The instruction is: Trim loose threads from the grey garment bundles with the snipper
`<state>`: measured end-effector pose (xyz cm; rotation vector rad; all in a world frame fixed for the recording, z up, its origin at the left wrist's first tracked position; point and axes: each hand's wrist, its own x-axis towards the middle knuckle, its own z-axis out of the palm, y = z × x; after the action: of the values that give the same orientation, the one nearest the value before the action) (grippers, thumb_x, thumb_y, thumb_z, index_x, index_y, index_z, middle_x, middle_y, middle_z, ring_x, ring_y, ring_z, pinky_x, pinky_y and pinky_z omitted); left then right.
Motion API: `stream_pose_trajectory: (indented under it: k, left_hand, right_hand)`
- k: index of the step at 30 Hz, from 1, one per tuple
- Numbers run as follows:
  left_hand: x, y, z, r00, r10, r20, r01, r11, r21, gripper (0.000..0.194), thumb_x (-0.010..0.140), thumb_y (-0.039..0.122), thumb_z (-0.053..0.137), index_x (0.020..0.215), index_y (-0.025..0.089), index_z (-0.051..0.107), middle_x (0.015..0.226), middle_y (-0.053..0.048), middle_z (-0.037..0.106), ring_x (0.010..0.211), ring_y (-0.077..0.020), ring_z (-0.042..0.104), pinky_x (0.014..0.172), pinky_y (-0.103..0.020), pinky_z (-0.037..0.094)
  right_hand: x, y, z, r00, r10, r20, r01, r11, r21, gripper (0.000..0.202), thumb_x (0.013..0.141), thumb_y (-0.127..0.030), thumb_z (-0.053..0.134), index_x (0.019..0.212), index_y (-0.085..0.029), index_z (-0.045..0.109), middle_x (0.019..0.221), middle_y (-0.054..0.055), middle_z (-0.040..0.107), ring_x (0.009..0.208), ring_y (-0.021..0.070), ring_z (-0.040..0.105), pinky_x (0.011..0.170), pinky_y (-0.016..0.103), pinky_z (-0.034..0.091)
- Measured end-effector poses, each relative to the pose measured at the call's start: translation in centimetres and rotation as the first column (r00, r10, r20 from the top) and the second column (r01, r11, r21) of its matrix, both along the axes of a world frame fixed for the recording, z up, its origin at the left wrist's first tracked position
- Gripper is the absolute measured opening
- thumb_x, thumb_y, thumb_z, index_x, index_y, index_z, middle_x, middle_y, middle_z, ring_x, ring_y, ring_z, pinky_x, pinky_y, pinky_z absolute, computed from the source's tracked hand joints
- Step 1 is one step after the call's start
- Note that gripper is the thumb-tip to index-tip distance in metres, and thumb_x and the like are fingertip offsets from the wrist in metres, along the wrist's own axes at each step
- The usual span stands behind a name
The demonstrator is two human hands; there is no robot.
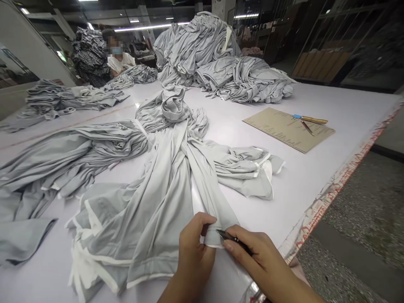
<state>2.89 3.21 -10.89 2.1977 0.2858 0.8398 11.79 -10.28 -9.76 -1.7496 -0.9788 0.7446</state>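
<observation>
My left hand [197,246] pinches the white-edged end of a pale grey garment [167,181] between thumb and fingers. Close on its right, my right hand [257,256] grips a slim black pointed tool [235,240]. The tool's tip is at the cloth, right beside the left thumb; whether it pierces the fabric I cannot tell. Gathered folds of the garment spread over the table, with a ribbed part [173,105] bunched at the far end. A sleeve-like piece [249,168] with white edging lies to the right.
More grey cloth [78,147] covers the left of the white table [353,101]. A brown card [268,126] carries a yellow-handled tool [312,120] and a small dark tool [307,127]. Behind rises a large garment heap [202,46]. A masked person [121,61] is at the far left.
</observation>
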Motion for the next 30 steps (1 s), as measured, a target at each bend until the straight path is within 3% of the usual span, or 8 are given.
stream_pose_trajectory:
  k: [6,13,15,19,21,24,27,30]
  left_hand:
    - [-0.2,0.3,-0.3,0.999,-0.014,0.046,0.000,0.959,0.285,0.025,0.076,0.002,0.048,0.093,0.019,0.052,0.073,-0.003,0.065,0.064,-0.0152,0.064,0.058,-0.023,0.052]
    - [-0.1,0.3,0.0,1.000,-0.004,0.029,-0.006,0.949,0.314,0.023,0.077,0.002,0.048,0.091,0.020,0.053,0.070,-0.002,0.065,0.060,-0.0154,0.062,0.055,-0.024,0.050]
    - [-0.1,0.2,0.2,1.000,-0.005,-0.017,0.008,0.975,0.223,0.021,0.077,0.002,0.048,0.087,0.021,0.052,0.065,0.001,0.060,0.055,-0.0127,0.057,0.052,-0.021,0.047]
    - [-0.1,0.0,0.6,0.994,-0.003,-0.107,-0.007,0.996,-0.088,0.024,0.072,0.001,0.049,0.082,0.022,0.049,0.061,0.006,0.049,0.052,-0.0100,0.048,0.049,-0.018,0.042]
    - [-0.1,0.2,0.9,0.991,-0.002,-0.131,-0.022,0.983,-0.183,0.022,0.071,0.002,0.050,0.080,0.022,0.051,0.064,0.005,0.049,0.056,-0.0105,0.047,0.051,-0.018,0.041]
    - [0.1,1.1,1.5,0.982,-0.076,-0.170,0.024,0.956,-0.292,0.013,0.075,0.008,0.053,0.075,0.019,0.060,0.079,-0.002,0.056,0.071,-0.0145,0.053,0.062,-0.023,0.043]
    - [0.3,2.0,2.0,0.943,-0.220,-0.248,0.046,0.829,-0.557,0.027,0.085,0.029,0.053,0.062,0.017,0.063,0.072,-0.004,0.057,0.070,-0.0171,0.054,0.063,-0.026,0.042]
    - [0.4,2.1,1.8,0.935,-0.236,-0.263,-0.050,0.648,-0.760,0.043,0.085,0.048,0.053,0.056,0.017,0.061,0.059,-0.001,0.052,0.059,-0.0163,0.050,0.058,-0.026,0.041]
  right_hand:
    - [0.0,0.0,0.2,0.983,-0.011,0.184,0.017,0.999,-0.030,0.025,0.095,-0.034,0.043,0.073,-0.024,0.048,0.059,-0.005,0.052,0.052,0.0137,0.051,0.050,0.021,0.036]
    - [0.1,0.0,0.1,0.955,-0.030,0.294,0.041,0.999,-0.034,0.029,0.097,-0.033,0.039,0.071,-0.024,0.045,0.057,-0.005,0.052,0.049,0.0129,0.051,0.049,0.021,0.035]
    - [0.1,-0.1,-0.1,0.962,-0.033,0.271,0.042,0.999,-0.030,0.028,0.096,-0.034,0.042,0.070,-0.024,0.042,0.056,-0.006,0.048,0.048,0.0122,0.048,0.047,0.020,0.034]
    - [0.1,-0.1,-1.3,0.968,-0.061,0.244,0.058,0.998,0.021,0.010,0.088,-0.032,0.055,0.084,-0.024,0.049,0.061,-0.007,0.045,0.051,0.0120,0.044,0.048,0.020,0.034]
    - [0.5,0.0,-1.8,0.970,-0.093,0.227,0.083,0.995,0.053,0.003,0.087,-0.025,0.052,0.089,-0.023,0.052,0.062,-0.006,0.047,0.053,0.0123,0.044,0.051,0.020,0.036]
    - [1.8,0.3,-1.9,0.964,-0.219,0.151,0.208,0.975,0.083,0.007,0.089,-0.025,0.048,0.085,-0.022,0.053,0.064,-0.004,0.049,0.055,0.0129,0.047,0.051,0.021,0.038]
    - [3.2,0.1,-1.4,0.922,-0.361,0.137,0.355,0.933,0.064,0.014,0.090,-0.036,0.051,0.087,-0.022,0.053,0.070,-0.002,0.055,0.062,0.0145,0.052,0.055,0.022,0.041]
    - [3.4,-0.5,-1.0,0.939,-0.308,0.153,0.309,0.951,0.016,0.019,0.090,-0.041,0.053,0.093,-0.023,0.054,0.071,-0.002,0.058,0.064,0.0158,0.054,0.056,0.023,0.043]
